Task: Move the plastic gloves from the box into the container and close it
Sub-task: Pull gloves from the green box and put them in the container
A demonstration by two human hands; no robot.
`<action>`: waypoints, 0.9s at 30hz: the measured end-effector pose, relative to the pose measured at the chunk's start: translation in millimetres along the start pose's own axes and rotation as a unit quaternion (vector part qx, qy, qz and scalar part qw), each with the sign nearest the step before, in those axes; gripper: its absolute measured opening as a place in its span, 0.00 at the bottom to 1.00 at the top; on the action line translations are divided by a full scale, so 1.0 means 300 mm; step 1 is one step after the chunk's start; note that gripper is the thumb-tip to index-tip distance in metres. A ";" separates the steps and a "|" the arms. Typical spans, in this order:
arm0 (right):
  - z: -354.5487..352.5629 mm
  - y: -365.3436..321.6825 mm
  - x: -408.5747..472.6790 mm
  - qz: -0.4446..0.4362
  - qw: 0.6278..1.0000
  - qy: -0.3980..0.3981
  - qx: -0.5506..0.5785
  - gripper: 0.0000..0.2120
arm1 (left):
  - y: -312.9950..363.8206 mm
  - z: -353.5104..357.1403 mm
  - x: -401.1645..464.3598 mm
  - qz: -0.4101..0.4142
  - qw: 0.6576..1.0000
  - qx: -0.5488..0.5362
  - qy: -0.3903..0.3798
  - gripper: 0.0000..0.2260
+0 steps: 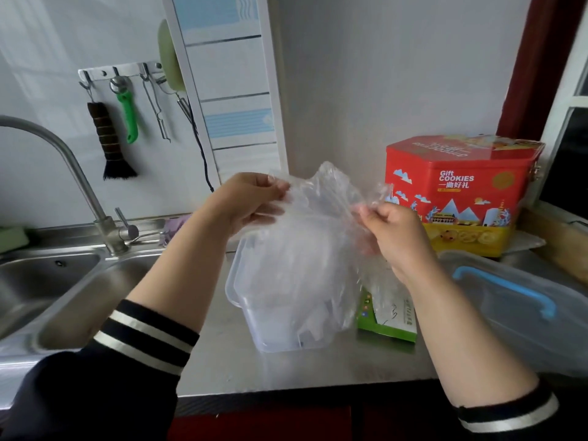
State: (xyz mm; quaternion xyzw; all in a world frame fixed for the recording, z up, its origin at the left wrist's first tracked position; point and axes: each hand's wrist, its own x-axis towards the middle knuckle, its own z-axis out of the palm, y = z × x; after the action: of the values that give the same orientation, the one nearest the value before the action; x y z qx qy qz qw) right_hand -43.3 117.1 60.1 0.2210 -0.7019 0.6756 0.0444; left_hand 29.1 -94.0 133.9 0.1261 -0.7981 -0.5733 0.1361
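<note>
Both hands, left hand (pixel 251 198) and right hand (pixel 391 230), pinch the top edge of the plastic gloves (pixel 311 237), which hang over the open container (pixel 254 323) (its inside blurred behind the film). The green box (pixel 386 326) lies just beside it, partly hidden by the right forearm.

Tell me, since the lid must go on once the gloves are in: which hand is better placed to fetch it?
Right, probably. The lid lies on the counter just beside the right hand; the left hand is across the container. Both hold the gloves now.

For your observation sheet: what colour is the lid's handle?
Blue, on the lid's handle, seen in the head view.
</note>
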 end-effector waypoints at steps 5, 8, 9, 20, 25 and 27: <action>-0.086 0.000 0.011 0.076 0.993 0.064 0.064 0.07 | -0.030 -0.069 0.093 0.021 0.992 0.099 0.081 0.06; -0.138 0.008 0.001 0.103 0.989 0.088 0.067 0.08 | -0.082 -0.073 0.136 -0.016 0.980 0.172 0.101 0.07; -0.151 0.013 -0.003 0.108 0.987 0.092 0.069 0.09 | -0.109 -0.070 0.151 -0.026 0.975 0.196 0.103 0.09; -0.147 0.007 -0.028 0.131 0.989 -0.014 0.073 0.12 | -0.270 -0.025 0.228 0.006 0.897 0.430 0.103 0.19; -0.125 -0.032 0.000 0.124 0.987 -0.052 0.087 0.07 | -0.220 -0.042 0.198 0.081 0.908 0.378 0.162 0.20; -0.087 -0.069 0.021 0.104 0.991 -0.063 0.052 0.07 | -0.136 -0.037 0.137 0.101 0.948 0.249 0.172 0.16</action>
State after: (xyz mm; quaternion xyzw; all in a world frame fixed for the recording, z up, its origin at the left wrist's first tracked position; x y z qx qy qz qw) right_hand -47.4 141.1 83.8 0.1913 -0.6864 0.6968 -0.0822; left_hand -3.4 -131.2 101.5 0.1715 -0.8883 -0.3098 0.2923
